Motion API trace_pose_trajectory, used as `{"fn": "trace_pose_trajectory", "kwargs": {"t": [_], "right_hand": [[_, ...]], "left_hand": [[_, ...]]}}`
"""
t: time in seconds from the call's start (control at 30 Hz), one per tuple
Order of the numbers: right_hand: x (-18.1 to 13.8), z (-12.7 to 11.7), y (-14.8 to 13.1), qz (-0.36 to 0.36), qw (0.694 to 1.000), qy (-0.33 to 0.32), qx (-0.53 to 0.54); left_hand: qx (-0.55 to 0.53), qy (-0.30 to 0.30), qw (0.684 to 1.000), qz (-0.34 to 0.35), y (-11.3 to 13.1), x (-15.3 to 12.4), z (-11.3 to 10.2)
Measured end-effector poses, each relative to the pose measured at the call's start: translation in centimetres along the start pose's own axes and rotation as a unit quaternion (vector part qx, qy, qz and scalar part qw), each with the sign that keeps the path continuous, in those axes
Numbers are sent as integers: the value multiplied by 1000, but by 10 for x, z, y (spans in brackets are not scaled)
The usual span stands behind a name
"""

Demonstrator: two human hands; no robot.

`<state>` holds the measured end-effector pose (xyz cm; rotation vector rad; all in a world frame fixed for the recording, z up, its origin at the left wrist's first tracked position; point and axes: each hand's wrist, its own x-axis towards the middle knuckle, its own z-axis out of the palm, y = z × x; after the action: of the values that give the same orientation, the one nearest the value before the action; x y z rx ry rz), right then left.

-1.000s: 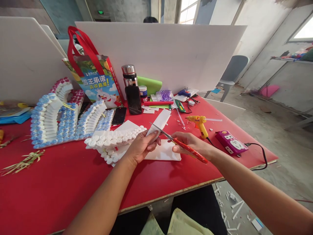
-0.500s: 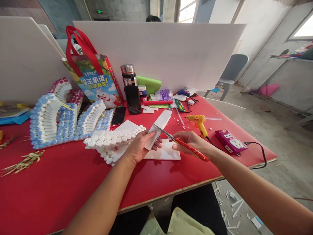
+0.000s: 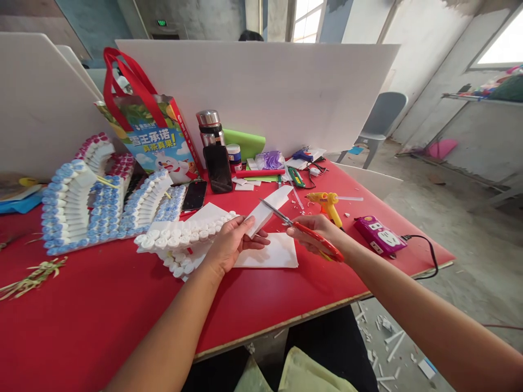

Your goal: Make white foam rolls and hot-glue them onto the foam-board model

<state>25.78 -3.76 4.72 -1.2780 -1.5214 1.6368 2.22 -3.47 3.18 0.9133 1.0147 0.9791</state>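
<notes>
My left hand is closed on a white foam strip and holds it up above the red table. My right hand grips red-handled scissors; their blades are open against the strip's right edge. Under both hands lies a flat white foam sheet. Just left of my left hand sits a white model made of bottle caps and foam.
A yellow glue gun and a purple power strip with a black cord lie right of my right hand. Behind are a phone, a steel flask, a red-handled bag, a blue-and-white cap model and white partition boards.
The scissors and foam strip have shifted slightly up and right, the blades biting farther along the strip. The view has drifted a little; both hands keep their grips.
</notes>
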Motion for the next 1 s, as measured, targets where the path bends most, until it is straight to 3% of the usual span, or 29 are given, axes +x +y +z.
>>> {"fn": "trace_pose_trajectory", "kwargs": {"t": [0.23,0.4,0.5,0.63,0.7,0.83,0.9,1.0], "right_hand": [[14,-2,0,28,998,59,7],[28,-3,7,14,997,72,-16],[32,-3,10,13,996,84,-28],[27,-6,11,23,982,132,-136],[18,-9,10,6,948,163,-273],[-2,-13,12,18,833,186,-521],[-8,-12,14,55,792,171,-584],[-13,-10,18,94,761,151,-624]], "left_hand": [[52,39,998,-14,1,2,1],[195,71,978,19,-5,3,-5],[352,79,929,86,-8,2,-7],[535,101,815,199,-9,0,-7],[578,88,778,230,-9,-1,-8],[629,24,739,240,-11,-1,-9],[636,0,735,234,-13,0,-8],[627,-14,743,233,-15,1,-7]]}}
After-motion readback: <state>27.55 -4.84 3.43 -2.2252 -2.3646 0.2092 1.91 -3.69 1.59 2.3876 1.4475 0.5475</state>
